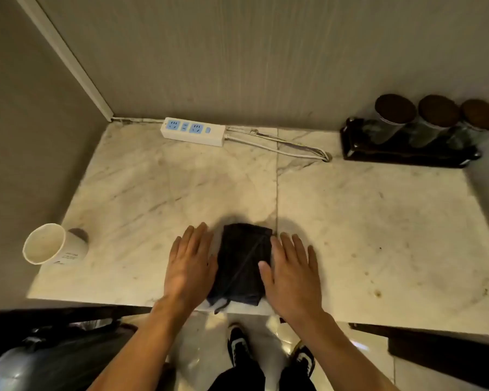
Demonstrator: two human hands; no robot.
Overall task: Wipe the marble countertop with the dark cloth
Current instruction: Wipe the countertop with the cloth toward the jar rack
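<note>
Pale marble fills the middle of the frame, a veined table [158, 193] tucked into a corner of grey walls, with a seam running down its centre. Your dark cloth [242, 263] lies folded at the near edge, low centre, one corner hanging slightly over the lip. Your left hand [191, 266] and right hand [292, 270] sit flat on either side of it, fingers spread and released, gripping nothing; the right thumb touches the cloth's edge. Wiping looks not yet begun, and brown specks dot the marble at the right. Watch the paper cup [55, 245] at the left edge of the frame: it is lying on its side close to the lip, so a broad leftward sweep could send it to the floor. At the upper centre, the power strip [194, 131] and its cord [280, 146] lie on the marble; a damp cloth pushed that far could snag the cable or wet the sockets. The jars [435, 119] at upper right stand on a dark tray [407, 156], well apart from you.
</note>
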